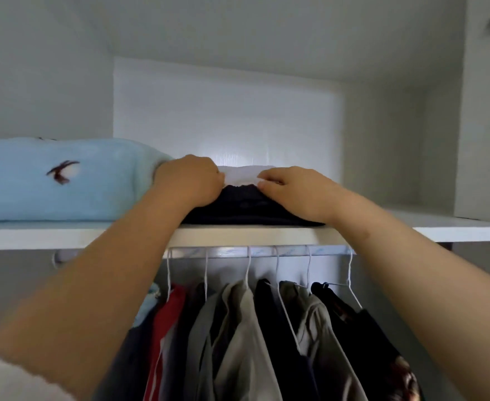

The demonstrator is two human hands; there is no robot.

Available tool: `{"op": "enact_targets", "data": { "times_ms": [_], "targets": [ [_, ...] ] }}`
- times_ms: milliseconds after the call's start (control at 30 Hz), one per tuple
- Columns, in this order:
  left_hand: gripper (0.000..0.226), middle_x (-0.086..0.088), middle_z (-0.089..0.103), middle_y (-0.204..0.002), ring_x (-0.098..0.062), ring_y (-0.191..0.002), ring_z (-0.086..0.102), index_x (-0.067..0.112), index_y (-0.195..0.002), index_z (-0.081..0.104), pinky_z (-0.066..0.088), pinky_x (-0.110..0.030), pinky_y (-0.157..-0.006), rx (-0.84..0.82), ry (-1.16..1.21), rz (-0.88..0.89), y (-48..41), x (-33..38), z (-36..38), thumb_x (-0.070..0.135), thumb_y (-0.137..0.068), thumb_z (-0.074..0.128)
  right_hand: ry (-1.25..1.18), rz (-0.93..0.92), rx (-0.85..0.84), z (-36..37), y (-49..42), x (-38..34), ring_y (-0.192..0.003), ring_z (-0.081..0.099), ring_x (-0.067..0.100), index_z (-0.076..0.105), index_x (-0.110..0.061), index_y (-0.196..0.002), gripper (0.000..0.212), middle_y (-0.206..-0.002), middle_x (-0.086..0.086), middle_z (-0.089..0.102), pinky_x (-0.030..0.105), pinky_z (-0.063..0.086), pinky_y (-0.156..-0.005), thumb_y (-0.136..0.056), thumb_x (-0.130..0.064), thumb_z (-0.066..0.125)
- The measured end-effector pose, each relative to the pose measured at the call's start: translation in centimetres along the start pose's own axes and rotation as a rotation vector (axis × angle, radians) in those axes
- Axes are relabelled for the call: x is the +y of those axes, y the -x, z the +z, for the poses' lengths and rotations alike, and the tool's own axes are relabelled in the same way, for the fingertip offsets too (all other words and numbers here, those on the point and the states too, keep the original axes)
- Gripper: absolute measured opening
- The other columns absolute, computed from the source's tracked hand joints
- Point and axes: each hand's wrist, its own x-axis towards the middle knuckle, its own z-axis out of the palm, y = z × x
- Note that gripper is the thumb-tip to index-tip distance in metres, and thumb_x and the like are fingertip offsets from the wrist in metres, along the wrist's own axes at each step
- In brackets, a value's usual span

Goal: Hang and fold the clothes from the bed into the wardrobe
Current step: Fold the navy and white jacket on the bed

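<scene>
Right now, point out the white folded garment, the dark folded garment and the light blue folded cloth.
white folded garment [239, 175]: head view, its visible front edge.
dark folded garment [245, 208]: head view, middle of its front fold.
light blue folded cloth [99, 186]: head view, front face right of the motif.

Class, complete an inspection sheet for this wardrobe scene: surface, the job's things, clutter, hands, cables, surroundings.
Surface: white shelf, level, above the rail.
Job's things: white folded garment lies on the dark folded garment at mid-shelf; hung clothes crowd the rail below.
Clutter: light blue folded item at the shelf's left end.
Hands: left hand and right hand both grip the white folded garment's front edge.
Cables: nothing seen.
Surroundings: plain white wardrobe walls.
</scene>
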Motion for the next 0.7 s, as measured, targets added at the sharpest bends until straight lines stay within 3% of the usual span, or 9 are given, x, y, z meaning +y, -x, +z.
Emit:
{"op": "enact_targets", "data": {
  "times_ms": [100, 200, 267, 300, 367, 433, 467, 533, 700],
  "targets": [
    [0.039, -0.006, 0.060, -0.096, -0.021, -0.075, 0.046, 0.013, -0.095, 0.061, 0.028, -0.027, -0.058, 0.126, 0.036, 0.058, 1.0, 0.3, 0.6, 0.031, -0.098, 0.027, 0.029, 0.054, 0.011, 0.8, 1.3, -0.1, -0.128, 0.041, 0.022, 0.041, -0.036, -0.137, 0.042, -0.140, -0.009, 0.047, 0.048, 0.030, -0.106, -0.099, -0.045, 0.026],
    [0.041, -0.004, 0.064, -0.105, -0.022, -0.081, 0.047, 0.018, -0.096, 0.063, 0.031, -0.031, -0.070, 0.159, 0.143, 0.125, 2.7, 0.4, 0.7, 0.036, -0.098, 0.026, -0.027, 0.108, 0.098, 0.6, 2.2, -0.4, -0.125, 0.044, 0.021, 0.047, -0.035, -0.132, 0.037, -0.135, -0.007, 0.052, 0.046, 0.030, -0.107, -0.099, -0.041, 0.031],
    [0.033, 0.002, 0.065, -0.109, -0.024, -0.094, 0.053, 0.028, -0.100, 0.062, 0.034, -0.038, -0.090, 0.176, 0.243, 0.128, 4.2, 0.5, 0.0, 0.039, -0.096, 0.031, -0.139, 0.122, 0.162, 0.5, 3.4, -0.7, -0.120, 0.047, 0.020, 0.054, -0.033, -0.125, 0.032, -0.128, -0.006, 0.057, 0.044, 0.031, -0.107, -0.097, -0.037, 0.038],
    [0.031, 0.006, 0.065, -0.106, -0.022, -0.098, 0.054, 0.031, -0.101, 0.062, 0.025, -0.042, -0.103, 0.192, 0.304, 0.134, 5.0, 0.8, -0.4, 0.041, -0.095, 0.033, -0.194, 0.125, 0.184, 0.5, 4.3, -0.7, -0.119, 0.048, 0.019, 0.057, -0.032, -0.122, 0.031, -0.126, -0.007, 0.058, 0.043, 0.031, -0.107, -0.096, -0.036, 0.041],
    [0.028, 0.011, 0.062, -0.088, -0.016, -0.085, 0.052, 0.031, -0.095, 0.063, 0.010, -0.042, -0.112, 0.259, 0.470, 0.177, 6.9, 2.1, -1.1, 0.040, -0.095, 0.036, -0.272, 0.144, 0.236, 0.1, 6.4, -0.5, -0.119, 0.049, 0.015, 0.057, -0.033, -0.123, 0.031, -0.125, -0.011, 0.058, 0.039, 0.031, -0.108, -0.094, -0.038, 0.045],
    [0.022, 0.019, 0.059, -0.076, -0.004, -0.072, 0.051, 0.032, -0.088, 0.063, 0.030, -0.028, -0.104, 0.324, 0.740, 0.228, 9.5, 4.0, -1.6, 0.039, -0.093, 0.042, -0.365, 0.189, 0.307, -0.6, 9.0, -0.1, -0.117, 0.050, 0.013, 0.058, -0.035, -0.119, 0.030, -0.117, -0.014, 0.059, 0.034, 0.035, -0.104, -0.092, -0.041, 0.047],
    [0.019, 0.023, 0.059, -0.072, 0.000, -0.070, 0.053, 0.034, -0.084, 0.062, 0.040, -0.019, -0.087, 0.327, 0.884, 0.247, 10.8, 5.1, -1.8, 0.038, -0.091, 0.045, -0.413, 0.222, 0.338, -1.0, 10.5, 0.3, -0.115, 0.051, 0.012, 0.060, -0.036, -0.114, 0.027, -0.115, -0.014, 0.059, 0.033, 0.036, -0.103, -0.091, -0.043, 0.048],
    [0.016, 0.027, 0.061, -0.073, 0.004, -0.075, 0.056, 0.036, -0.081, 0.063, 0.041, -0.017, -0.068, 0.293, 1.092, 0.287, 13.1, 8.1, -2.0, 0.037, -0.089, 0.050, -0.480, 0.287, 0.400, -1.9, 14.1, 1.3, -0.113, 0.053, 0.009, 0.060, -0.037, -0.100, 0.015, -0.112, -0.015, 0.061, 0.029, 0.038, -0.099, -0.090, -0.042, 0.051],
    [0.017, 0.025, 0.064, -0.074, 0.007, -0.073, 0.057, 0.042, -0.071, 0.062, 0.043, -0.016, -0.066, -0.063, 1.359, 0.452, 19.1, 18.4, -2.0, 0.035, -0.085, 0.054, -0.499, 0.536, 0.540, -4.7, 26.6, 4.7, -0.091, 0.058, 0.002, 0.062, -0.032, -0.082, 0.011, -0.090, -0.018, 0.064, 0.015, 0.041, -0.077, -0.090, -0.032, 0.055]
  ]
}}
